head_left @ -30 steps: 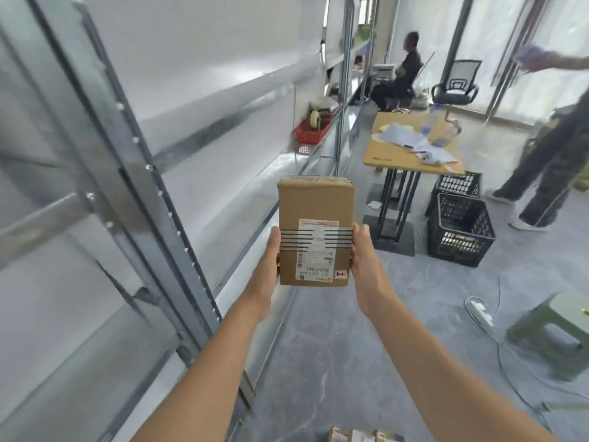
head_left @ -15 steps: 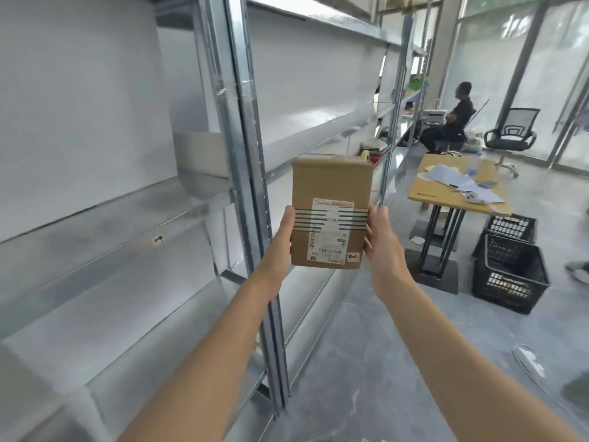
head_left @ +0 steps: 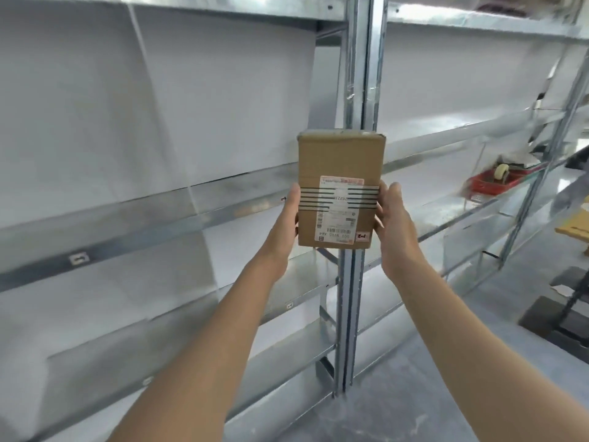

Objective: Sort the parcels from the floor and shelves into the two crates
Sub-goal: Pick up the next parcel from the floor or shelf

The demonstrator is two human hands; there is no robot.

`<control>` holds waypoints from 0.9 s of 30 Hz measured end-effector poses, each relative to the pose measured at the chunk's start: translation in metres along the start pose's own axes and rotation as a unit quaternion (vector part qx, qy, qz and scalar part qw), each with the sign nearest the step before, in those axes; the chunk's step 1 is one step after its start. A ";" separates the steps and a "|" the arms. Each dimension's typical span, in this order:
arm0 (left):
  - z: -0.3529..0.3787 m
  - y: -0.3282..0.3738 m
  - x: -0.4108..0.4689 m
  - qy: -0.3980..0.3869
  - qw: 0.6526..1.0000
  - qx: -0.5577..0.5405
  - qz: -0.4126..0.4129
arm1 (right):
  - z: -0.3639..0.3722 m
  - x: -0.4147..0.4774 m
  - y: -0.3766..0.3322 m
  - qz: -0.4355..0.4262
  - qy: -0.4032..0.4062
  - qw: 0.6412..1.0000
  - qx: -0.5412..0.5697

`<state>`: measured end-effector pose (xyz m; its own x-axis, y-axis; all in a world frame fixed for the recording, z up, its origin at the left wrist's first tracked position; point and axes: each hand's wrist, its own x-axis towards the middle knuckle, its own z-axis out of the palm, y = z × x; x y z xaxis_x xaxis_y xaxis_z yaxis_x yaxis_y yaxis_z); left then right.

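L hand point(head_left: 284, 225) + R hand point(head_left: 394, 220) | fingers point(head_left: 394, 192) clamp parcel point(head_left: 339, 161) side edges | upright, fronting shelf post point(head_left: 357, 74)

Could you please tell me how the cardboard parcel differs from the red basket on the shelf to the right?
The cardboard parcel is brown and closed, while the red basket is open-topped with a tape roll in it. The parcel is held upright in the air between the left hand and the right hand, whereas the basket rests on the metal shelving.
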<state>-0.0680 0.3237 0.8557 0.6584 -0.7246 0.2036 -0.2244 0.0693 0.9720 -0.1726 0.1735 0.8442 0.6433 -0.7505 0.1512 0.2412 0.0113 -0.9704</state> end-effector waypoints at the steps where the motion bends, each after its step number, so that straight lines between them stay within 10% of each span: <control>1: -0.006 0.001 -0.011 0.019 1.000 0.002 -0.004 | 0.007 -0.007 -0.001 0.002 -0.022 1.000 -0.005; 13: -0.089 0.018 -0.208 0.268 0.962 0.026 -0.042 | 0.129 -0.127 0.011 0.056 -0.264 0.963 0.017; 27: -0.234 0.026 -0.496 0.538 0.838 0.021 -0.090 | 0.346 -0.376 0.038 0.107 -0.515 0.850 0.021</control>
<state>-0.2328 0.8453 0.8074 0.9454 0.3195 0.0640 -0.0625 -0.0151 0.9979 -0.1535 0.6844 0.8155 0.9656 0.2482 0.0778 0.0505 0.1144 -0.9921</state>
